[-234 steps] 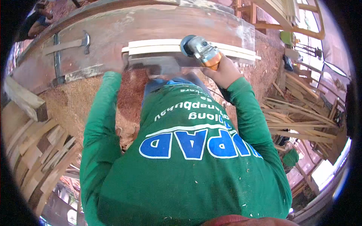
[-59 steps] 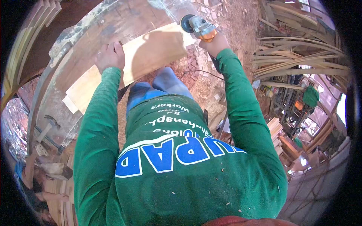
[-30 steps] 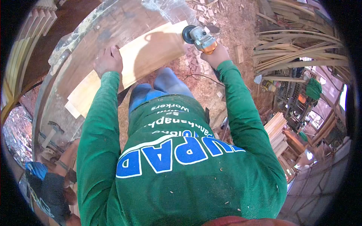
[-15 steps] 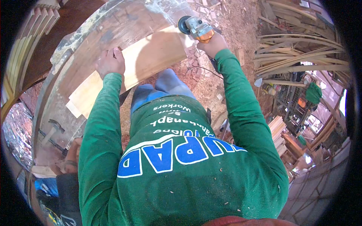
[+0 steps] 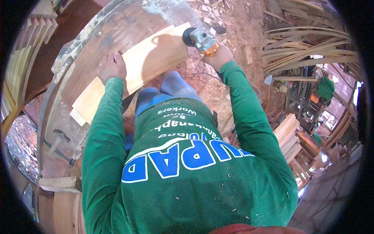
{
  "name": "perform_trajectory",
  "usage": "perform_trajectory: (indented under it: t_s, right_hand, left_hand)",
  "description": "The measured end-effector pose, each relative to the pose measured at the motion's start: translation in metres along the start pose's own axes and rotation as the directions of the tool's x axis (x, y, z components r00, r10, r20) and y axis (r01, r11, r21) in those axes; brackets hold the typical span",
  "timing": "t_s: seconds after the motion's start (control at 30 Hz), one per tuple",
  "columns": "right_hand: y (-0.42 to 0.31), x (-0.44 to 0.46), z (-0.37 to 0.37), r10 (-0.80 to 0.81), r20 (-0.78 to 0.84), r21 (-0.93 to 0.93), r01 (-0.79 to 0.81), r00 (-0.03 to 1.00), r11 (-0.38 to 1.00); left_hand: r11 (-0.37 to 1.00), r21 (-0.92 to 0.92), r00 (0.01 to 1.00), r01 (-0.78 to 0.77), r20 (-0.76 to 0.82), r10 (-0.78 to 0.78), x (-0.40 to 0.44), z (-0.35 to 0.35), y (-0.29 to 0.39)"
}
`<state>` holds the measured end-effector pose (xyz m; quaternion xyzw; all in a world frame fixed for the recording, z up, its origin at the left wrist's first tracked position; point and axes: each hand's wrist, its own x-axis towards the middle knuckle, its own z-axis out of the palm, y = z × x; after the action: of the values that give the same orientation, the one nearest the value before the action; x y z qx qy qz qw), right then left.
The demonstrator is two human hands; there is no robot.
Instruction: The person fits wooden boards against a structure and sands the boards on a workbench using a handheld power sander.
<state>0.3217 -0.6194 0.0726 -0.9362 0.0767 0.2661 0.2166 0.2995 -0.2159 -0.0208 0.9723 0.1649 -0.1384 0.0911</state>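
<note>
A pale wooden board (image 5: 167, 50) lies slantwise on the worn workbench (image 5: 128, 21). My left hand (image 5: 112, 67) presses on its middle, fingers bent over the far edge and holding it. In my right hand (image 5: 219, 57) is an angle grinder (image 5: 205, 42) with an orange body, my fingers wrapped round it. Its dark disc (image 5: 189, 36) is at the right end of the board; whether it touches the wood I cannot tell. A second pale piece (image 5: 77, 117) sticks out from under the board's left end.
A hammer (image 5: 61, 135) and a metal clamp-like bar (image 5: 58, 152) lie at the bench's left. Wood blocks (image 5: 60, 184) are at lower left. Curved wooden strips (image 5: 307, 48) are piled at right. Offcuts and sawdust cover the ground (image 5: 249, 23).
My right hand has brought the grinder down and slightly toward me along the board's right end. My left hand stays on the board. Another person at lower left has gone from view.
</note>
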Motion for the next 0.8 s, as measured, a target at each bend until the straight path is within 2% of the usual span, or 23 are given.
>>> perform_trajectory:
  t_s: [0.17,0.3,0.4,0.5,0.57,0.7,0.8]
  right_hand:
    - [-0.002,-0.023,0.002,0.018,-0.003,0.012,-0.018,1.0,1.0]
    - [0.0,-0.019,0.0,0.063,0.016,0.009,-0.063,0.998,0.998]
    - [0.007,-0.013,-0.009,0.04,-0.009,0.037,-0.039,0.999,0.999]
    - [0.002,-0.013,-0.004,0.047,-0.002,-0.056,-0.047,0.999,0.997]
    - [0.006,-0.012,-0.004,0.057,0.002,-0.051,-0.057,0.998,0.997]
    - [0.012,-0.01,-0.009,0.021,0.022,0.016,-0.022,1.0,1.0]
    - [0.003,-0.012,0.003,0.029,0.001,-0.086,-0.029,1.0,0.996]
  left_hand:
    - [0.999,-0.012,0.999,0.03,0.027,-0.029,-0.005,-0.013,0.008]
    - [1.0,-0.014,1.0,0.017,0.009,-0.017,-0.003,-0.007,0.005]
    - [1.0,-0.013,1.0,0.009,-0.021,-0.01,-0.001,-0.003,0.003]
    - [1.0,-0.026,0.999,0.001,-0.036,-0.002,-0.004,-0.001,0.004]
    - [0.998,-0.063,0.999,-0.032,-0.044,0.029,-0.004,-0.005,0.004]
    - [1.0,-0.011,1.0,-0.004,-0.019,0.003,-0.003,-0.005,0.005]
    - [1.0,0.002,1.0,-0.002,-0.017,0.002,-0.004,-0.008,0.007]
